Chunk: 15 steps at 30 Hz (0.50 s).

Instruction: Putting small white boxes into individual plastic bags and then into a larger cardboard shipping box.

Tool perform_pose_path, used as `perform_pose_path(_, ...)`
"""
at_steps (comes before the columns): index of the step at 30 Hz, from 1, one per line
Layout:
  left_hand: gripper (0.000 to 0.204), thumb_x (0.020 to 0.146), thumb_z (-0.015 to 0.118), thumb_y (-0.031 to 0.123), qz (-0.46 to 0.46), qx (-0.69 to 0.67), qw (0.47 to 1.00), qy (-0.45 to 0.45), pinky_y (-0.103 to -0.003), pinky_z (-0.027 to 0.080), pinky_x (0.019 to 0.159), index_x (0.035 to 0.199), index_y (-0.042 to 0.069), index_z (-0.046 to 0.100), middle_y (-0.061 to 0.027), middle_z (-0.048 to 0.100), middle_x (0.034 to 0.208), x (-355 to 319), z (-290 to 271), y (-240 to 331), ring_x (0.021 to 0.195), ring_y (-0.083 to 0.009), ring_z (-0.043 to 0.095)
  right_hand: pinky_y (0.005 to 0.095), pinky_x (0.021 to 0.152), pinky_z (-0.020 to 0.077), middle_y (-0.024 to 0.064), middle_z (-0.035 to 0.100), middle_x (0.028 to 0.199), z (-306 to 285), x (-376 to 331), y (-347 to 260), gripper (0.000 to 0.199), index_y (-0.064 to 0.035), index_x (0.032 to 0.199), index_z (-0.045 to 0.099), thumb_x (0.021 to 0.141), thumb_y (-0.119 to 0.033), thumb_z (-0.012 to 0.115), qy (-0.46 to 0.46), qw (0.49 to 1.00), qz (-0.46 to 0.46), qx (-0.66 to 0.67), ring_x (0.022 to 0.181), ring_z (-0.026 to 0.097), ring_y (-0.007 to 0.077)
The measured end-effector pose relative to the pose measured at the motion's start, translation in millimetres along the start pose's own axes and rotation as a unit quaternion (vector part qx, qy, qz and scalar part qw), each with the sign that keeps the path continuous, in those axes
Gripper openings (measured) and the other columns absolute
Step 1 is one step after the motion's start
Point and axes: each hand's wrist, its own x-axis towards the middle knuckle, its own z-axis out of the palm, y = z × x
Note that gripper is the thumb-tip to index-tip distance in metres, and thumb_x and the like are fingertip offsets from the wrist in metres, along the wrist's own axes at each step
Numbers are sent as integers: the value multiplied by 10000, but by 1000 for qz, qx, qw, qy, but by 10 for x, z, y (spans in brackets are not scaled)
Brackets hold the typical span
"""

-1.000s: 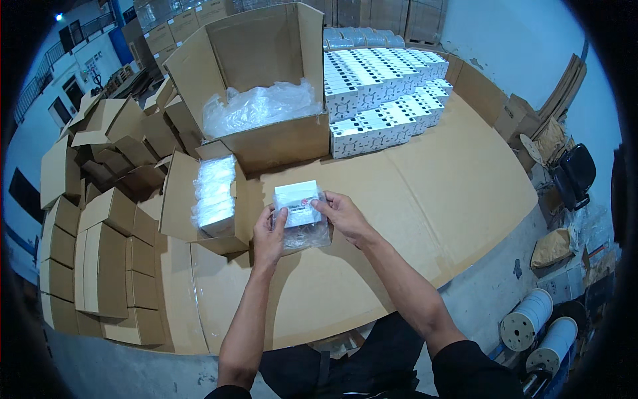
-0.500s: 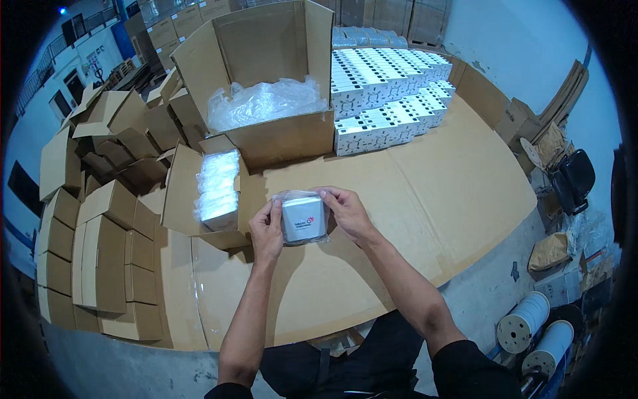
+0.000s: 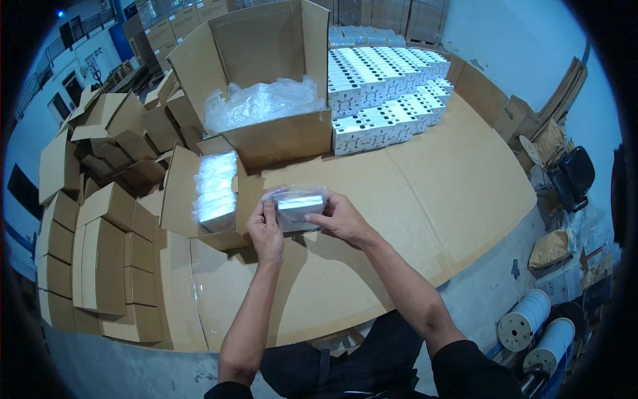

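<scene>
Bagged white box [image 3: 297, 207] sits between both hands just above the worktop [image 3: 412, 199], right beside the small open carton [image 3: 199, 199] on its left side. The left hand [image 3: 266, 229] pinches the box's left end, fingers curled closed on the clear plastic wrap; the right hand [image 3: 339, 218] closes round its right end, thumb on the near face. Holding it by both ends keeps the loose film taut and the box level, probably so it can be lined up with the wrapped boxes [image 3: 216, 189] already standing in that carton. Beyond the small carton stands a large open carton [image 3: 266, 100] lined with crumpled clear plastic, and to the right of that a block of stacked white boxes [image 3: 382, 93]. Left of the small carton, folded cartons [image 3: 86, 253] are piled.
</scene>
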Motion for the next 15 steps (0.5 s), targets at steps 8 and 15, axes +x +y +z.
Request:
perform_pose_path(8, 368, 1102, 421, 208, -36, -181, 983, -17, -373, 453, 1102, 1331, -55, 540, -171, 619, 1311, 33, -15, -28, 1238, -248, 584, 318, 973, 508, 108, 639, 1260, 66, -57, -64, 471, 21, 1372, 518, 939, -52, 689, -19, 997, -39, -56, 1112, 608, 156)
perform_pose_path(15, 364, 1096, 436, 251, -44, -181, 981, -46, -409, 446, 1115, 1328, -10, 539, -175, 600, 1341, 44, -39, -80, 1260, -263, 570, 311, 906, 531, 67, 676, 1091, -38, -2, -55, 393, -1, 1313, 569, 942, -50, 691, 24, 998, -60, 21, 997, 642, 146)
